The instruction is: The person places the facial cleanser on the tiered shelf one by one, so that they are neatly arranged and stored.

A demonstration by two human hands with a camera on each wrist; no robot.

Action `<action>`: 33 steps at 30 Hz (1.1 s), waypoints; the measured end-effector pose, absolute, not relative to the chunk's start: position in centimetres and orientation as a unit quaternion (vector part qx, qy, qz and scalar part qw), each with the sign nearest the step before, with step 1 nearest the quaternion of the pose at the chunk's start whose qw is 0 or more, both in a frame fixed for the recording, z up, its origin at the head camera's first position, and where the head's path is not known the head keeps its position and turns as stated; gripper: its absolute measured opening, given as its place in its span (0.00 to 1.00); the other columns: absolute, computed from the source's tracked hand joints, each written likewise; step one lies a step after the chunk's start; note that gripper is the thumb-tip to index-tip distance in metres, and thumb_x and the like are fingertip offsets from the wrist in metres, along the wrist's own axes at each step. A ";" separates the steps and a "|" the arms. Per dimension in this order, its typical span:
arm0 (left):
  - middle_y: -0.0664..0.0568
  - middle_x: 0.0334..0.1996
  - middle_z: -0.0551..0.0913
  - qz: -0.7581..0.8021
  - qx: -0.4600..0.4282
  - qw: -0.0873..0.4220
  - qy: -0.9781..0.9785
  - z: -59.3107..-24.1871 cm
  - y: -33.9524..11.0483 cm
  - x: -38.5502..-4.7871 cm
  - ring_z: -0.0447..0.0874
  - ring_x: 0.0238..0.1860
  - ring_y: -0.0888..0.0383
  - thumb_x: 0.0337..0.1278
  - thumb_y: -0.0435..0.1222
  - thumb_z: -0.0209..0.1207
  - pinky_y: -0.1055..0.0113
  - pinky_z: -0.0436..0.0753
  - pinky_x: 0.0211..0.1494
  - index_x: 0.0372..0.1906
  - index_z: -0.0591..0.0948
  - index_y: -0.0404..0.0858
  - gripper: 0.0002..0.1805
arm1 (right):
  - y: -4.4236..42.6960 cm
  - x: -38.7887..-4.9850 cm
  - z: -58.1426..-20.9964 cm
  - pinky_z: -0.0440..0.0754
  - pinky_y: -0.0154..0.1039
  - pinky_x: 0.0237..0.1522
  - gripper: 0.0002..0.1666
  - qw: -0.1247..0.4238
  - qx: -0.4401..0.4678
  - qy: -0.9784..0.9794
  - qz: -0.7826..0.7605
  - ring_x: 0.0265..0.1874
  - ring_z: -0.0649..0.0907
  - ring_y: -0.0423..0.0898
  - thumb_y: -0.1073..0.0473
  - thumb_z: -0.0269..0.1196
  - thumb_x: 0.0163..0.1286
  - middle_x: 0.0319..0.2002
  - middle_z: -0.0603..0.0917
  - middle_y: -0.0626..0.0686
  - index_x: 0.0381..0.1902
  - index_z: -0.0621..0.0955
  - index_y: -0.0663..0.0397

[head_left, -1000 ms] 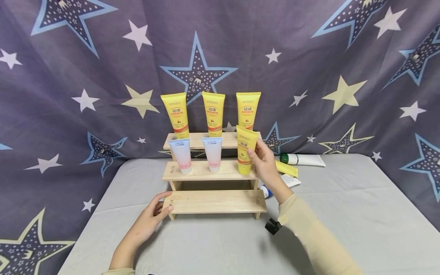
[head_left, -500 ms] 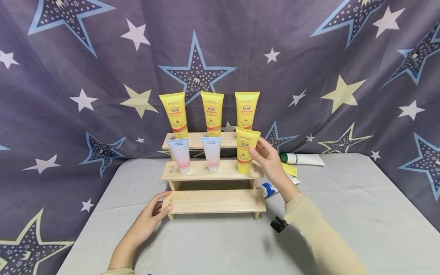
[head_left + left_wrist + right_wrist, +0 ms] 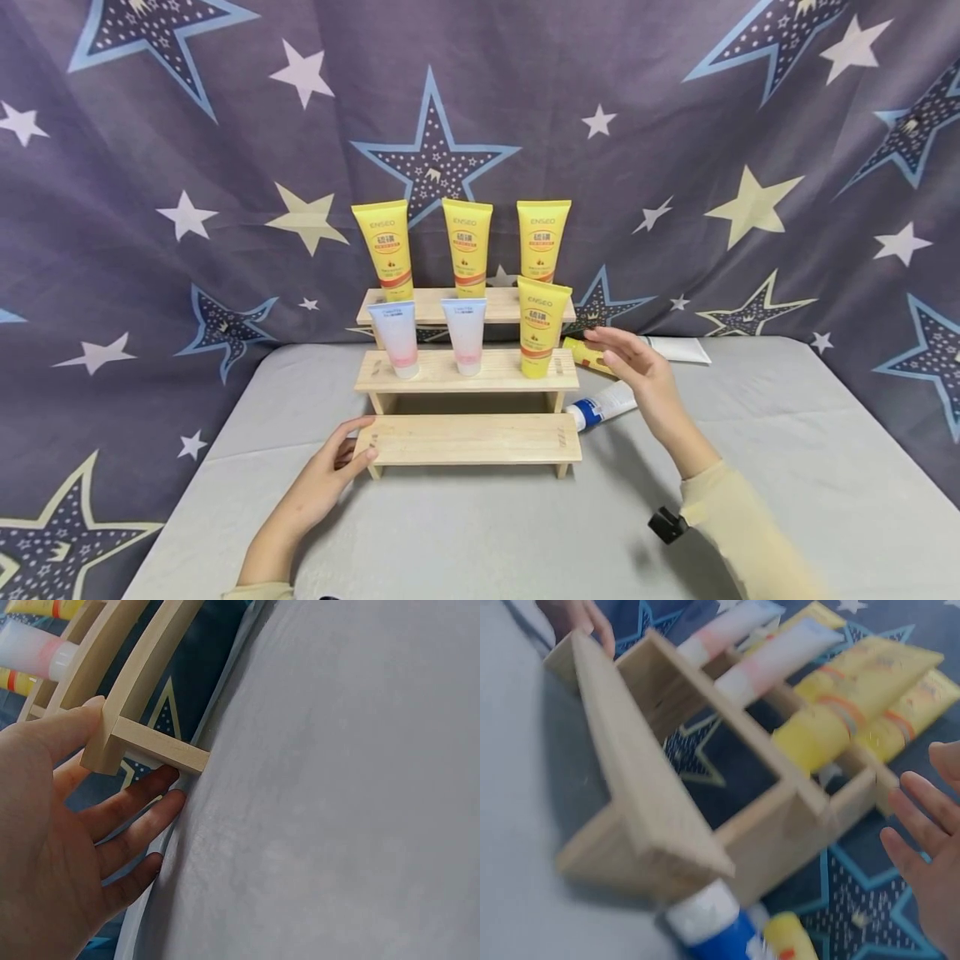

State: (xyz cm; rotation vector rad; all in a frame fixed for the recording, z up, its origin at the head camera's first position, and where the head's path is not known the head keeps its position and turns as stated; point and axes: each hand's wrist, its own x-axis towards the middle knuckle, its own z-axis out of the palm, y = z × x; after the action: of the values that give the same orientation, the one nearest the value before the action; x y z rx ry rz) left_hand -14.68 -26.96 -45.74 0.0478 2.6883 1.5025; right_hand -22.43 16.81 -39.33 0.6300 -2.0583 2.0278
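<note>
My left hand (image 3: 318,479) holds the left end of the bottom step of a three-step wooden display stand (image 3: 472,439). In the left wrist view, one fingertip lies on the step's edge and the other fingers (image 3: 135,844) reach beside its leg. On the middle step stand two pink-and-blue tubes (image 3: 395,340) and, at its right end, a yellow tube (image 3: 542,327). Several more yellow tubes (image 3: 467,248) stand on the top step. My right hand (image 3: 648,379) is apart from the stand, its fingers loosely extended and holding nothing.
To the right of the stand lie a white-and-blue tube (image 3: 603,406), a yellow tube (image 3: 588,356) and a white tube (image 3: 678,349) partly behind my right hand. Grey cloth (image 3: 465,533) covers the table. A star-patterned curtain (image 3: 637,125) hangs behind.
My right hand has let go of the yellow tube on the middle step and moved right, away from it. That tube stays upright there. The left hand has stayed at the stand.
</note>
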 end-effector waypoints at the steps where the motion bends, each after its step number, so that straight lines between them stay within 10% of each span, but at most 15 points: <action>1: 0.40 0.58 0.79 0.488 0.016 0.031 0.872 -45.7 -27.0 -14.7 0.77 0.59 0.44 0.69 0.51 0.56 0.44 0.71 0.61 0.72 0.66 0.52 0.29 | 17.3 -22.3 -39.7 0.75 0.35 0.58 0.20 0.095 0.208 -0.699 0.677 0.56 0.81 0.45 0.64 0.55 0.76 0.57 0.82 0.52 0.64 0.74 0.64; 21: 0.37 0.59 0.77 0.480 0.005 0.040 0.876 -45.4 -26.9 -14.7 0.74 0.61 0.41 0.70 0.54 0.55 0.41 0.69 0.63 0.73 0.64 0.50 0.31 | 23.0 -22.3 -43.6 0.73 0.23 0.49 0.21 0.031 0.103 -0.837 0.537 0.47 0.80 0.31 0.65 0.61 0.71 0.57 0.80 0.66 0.60 0.76 0.70; 33: 0.39 0.59 0.78 0.487 0.013 0.038 0.872 -45.6 -27.0 -14.7 0.76 0.60 0.44 0.70 0.53 0.55 0.42 0.70 0.62 0.72 0.65 0.51 0.30 | 22.7 -20.9 -44.8 0.82 0.34 0.43 0.25 -0.008 -0.004 -0.841 0.541 0.38 0.82 0.34 0.63 0.62 0.72 0.53 0.81 0.69 0.60 0.73 0.76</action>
State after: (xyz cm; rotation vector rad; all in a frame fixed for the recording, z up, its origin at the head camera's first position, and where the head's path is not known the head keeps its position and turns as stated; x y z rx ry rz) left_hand -14.68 -26.99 -45.65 0.0390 2.6762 1.4945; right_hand -20.90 22.66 -44.75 -0.0138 -2.6571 1.7075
